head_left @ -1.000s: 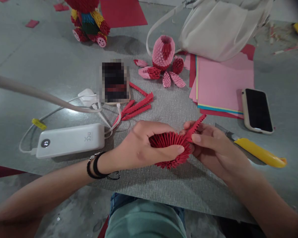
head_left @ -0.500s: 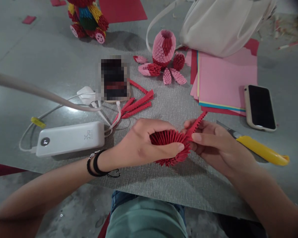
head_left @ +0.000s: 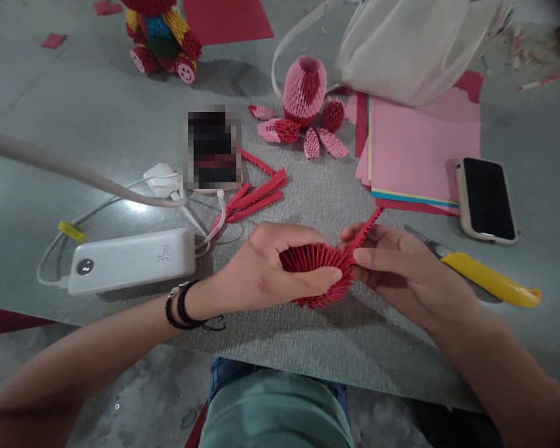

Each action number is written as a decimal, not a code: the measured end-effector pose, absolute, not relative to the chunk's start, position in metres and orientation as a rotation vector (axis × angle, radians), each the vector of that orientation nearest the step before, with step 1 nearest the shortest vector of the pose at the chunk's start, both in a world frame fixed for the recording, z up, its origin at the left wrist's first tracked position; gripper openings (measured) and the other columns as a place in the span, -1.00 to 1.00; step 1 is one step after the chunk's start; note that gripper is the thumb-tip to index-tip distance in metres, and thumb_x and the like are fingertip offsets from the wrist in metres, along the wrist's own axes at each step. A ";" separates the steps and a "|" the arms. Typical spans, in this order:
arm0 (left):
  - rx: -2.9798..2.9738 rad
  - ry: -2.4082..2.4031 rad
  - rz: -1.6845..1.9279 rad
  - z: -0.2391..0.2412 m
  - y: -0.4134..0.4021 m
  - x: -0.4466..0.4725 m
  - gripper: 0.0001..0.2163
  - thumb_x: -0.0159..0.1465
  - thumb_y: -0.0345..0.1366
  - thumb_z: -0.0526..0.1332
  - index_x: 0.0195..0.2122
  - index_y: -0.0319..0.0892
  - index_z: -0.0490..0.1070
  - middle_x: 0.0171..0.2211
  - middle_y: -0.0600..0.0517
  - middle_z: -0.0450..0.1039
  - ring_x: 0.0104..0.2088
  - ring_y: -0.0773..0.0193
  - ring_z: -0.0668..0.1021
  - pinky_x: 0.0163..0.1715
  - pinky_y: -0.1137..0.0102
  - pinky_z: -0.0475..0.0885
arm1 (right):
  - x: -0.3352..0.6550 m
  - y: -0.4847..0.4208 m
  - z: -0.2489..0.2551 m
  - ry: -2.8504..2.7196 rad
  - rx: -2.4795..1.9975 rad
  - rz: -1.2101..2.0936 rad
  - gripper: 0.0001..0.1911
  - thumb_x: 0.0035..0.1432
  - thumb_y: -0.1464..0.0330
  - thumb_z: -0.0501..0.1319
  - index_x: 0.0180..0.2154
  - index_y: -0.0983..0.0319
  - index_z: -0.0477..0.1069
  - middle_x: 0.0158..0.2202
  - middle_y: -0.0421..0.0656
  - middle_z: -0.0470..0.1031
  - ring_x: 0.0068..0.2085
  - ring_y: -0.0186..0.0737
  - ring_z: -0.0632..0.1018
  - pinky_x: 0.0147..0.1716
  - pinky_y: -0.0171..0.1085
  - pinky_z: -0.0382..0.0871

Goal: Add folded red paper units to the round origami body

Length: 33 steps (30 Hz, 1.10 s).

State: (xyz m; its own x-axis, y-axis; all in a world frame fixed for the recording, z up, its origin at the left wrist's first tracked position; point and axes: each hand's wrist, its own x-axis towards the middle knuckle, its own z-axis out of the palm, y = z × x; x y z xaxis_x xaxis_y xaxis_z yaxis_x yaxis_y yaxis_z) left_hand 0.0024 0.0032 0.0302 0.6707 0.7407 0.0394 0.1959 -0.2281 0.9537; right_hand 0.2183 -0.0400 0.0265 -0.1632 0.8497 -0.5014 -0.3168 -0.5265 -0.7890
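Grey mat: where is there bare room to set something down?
Bare: the near strip of the grey mat below the left hand and right hand gripping the red spiky piece, and the patch between the loose red strips and the pink paper stack. Crowded: cables by the power bank, petals round the pink vase, and the phone and yellow knife at right.

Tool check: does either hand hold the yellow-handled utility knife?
No, the knife lies beside the right hand, which holds a red folded-paper strip.

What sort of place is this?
Probably an informal paper-craft spot on a mat: left hand and right hand hold a red folded-paper piece, coloured paper sheets lie stacked, a pink paper vase stands beyond.
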 end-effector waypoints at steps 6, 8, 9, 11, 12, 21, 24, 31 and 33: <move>1.800 0.747 0.603 0.030 0.004 0.001 -0.85 0.29 -0.27 0.35 -0.35 -0.24 0.58 -0.51 0.10 0.50 -0.50 0.37 0.45 -0.50 0.48 0.33 | 0.216 -0.038 0.028 -0.680 -1.259 1.784 -0.73 -0.09 0.34 0.61 -0.30 0.11 0.64 -0.33 -0.20 0.68 -0.33 -0.32 0.66 -0.34 -0.42 0.60; 1.807 0.762 0.591 0.031 0.004 0.001 -0.84 0.29 -0.26 0.35 -0.36 -0.24 0.58 -0.51 0.10 0.50 -0.50 0.38 0.44 -0.51 0.48 0.32 | 0.216 -0.039 0.028 -0.708 -1.254 1.762 -0.71 -0.09 0.35 0.61 -0.30 0.11 0.62 -0.33 -0.20 0.68 -0.31 -0.29 0.67 -0.33 -0.40 0.60; 1.809 0.771 0.582 0.031 0.004 0.002 -0.84 0.29 -0.26 0.35 -0.37 -0.25 0.57 -0.52 0.10 0.48 -0.51 0.38 0.43 -0.53 0.48 0.30 | 0.216 -0.040 0.028 -0.728 -1.257 1.740 -0.70 -0.09 0.35 0.61 -0.29 0.11 0.62 -0.33 -0.20 0.68 -0.30 -0.29 0.67 -0.31 -0.39 0.60; 1.812 0.787 0.566 0.030 0.004 0.003 -0.83 0.28 -0.27 0.35 -0.41 -0.25 0.56 -0.55 0.12 0.43 -0.53 0.40 0.41 -0.55 0.49 0.27 | 0.216 -0.043 0.028 -0.791 -1.289 1.673 -0.68 -0.07 0.35 0.61 -0.25 0.12 0.61 -0.31 -0.21 0.69 -0.27 -0.30 0.67 -0.27 -0.39 0.60; 1.815 0.793 0.564 0.030 0.004 0.003 -0.82 0.27 -0.28 0.35 -0.43 -0.26 0.55 -0.57 0.13 0.41 -0.53 0.41 0.39 -0.55 0.49 0.26 | 0.215 -0.045 0.028 -0.836 -1.316 1.632 -0.67 -0.06 0.35 0.61 -0.23 0.12 0.60 -0.29 -0.21 0.68 -0.25 -0.30 0.67 -0.25 -0.38 0.60; 1.793 0.817 0.579 0.027 0.006 0.004 -0.84 0.26 -0.26 0.40 -0.30 -0.28 0.61 -0.45 0.07 0.54 -0.45 0.38 0.48 -0.46 0.51 0.34 | 0.215 -0.049 0.036 -1.198 -1.365 1.296 -0.73 0.08 0.43 0.51 -0.19 0.10 0.53 -0.21 -0.24 0.64 -0.22 -0.26 0.67 -0.23 -0.34 0.64; 1.653 0.799 0.549 0.028 0.007 0.005 -0.81 0.20 -0.26 0.46 -0.25 -0.27 0.60 -0.43 0.07 0.54 -0.44 0.38 0.48 -0.47 0.52 0.35 | 0.216 -0.047 0.036 -1.181 -1.353 1.276 -0.76 0.11 0.42 0.49 -0.21 0.08 0.53 -0.24 -0.28 0.64 -0.25 -0.31 0.66 -0.24 -0.37 0.63; 1.415 0.846 0.543 0.023 0.007 0.007 -0.83 0.15 -0.30 0.48 -0.32 -0.28 0.59 -0.50 0.10 0.46 -0.51 0.43 0.41 -0.57 0.57 0.27 | 0.214 -0.048 0.035 -1.187 -1.381 1.212 -0.83 0.12 0.42 0.48 -0.27 0.10 0.56 -0.31 -0.26 0.63 -0.29 -0.28 0.66 -0.28 -0.34 0.64; 1.421 0.867 0.558 0.022 0.006 0.007 -0.84 0.12 -0.31 0.50 -0.37 -0.28 0.59 -0.53 0.12 0.42 -0.52 0.45 0.37 -0.59 0.58 0.24 | 0.213 -0.049 0.034 -1.209 -1.372 1.223 -0.83 0.13 0.41 0.47 -0.27 0.08 0.55 -0.30 -0.25 0.63 -0.27 -0.26 0.67 -0.28 -0.32 0.65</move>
State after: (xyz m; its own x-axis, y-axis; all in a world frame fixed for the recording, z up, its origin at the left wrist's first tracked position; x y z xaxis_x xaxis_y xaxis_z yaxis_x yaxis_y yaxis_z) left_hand 0.0073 0.0058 0.0224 0.5915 0.7858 -0.1808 0.1608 0.1047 0.9814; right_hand 0.2130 -0.0486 0.0343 0.0299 0.9939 -0.1062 0.0949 -0.1086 -0.9895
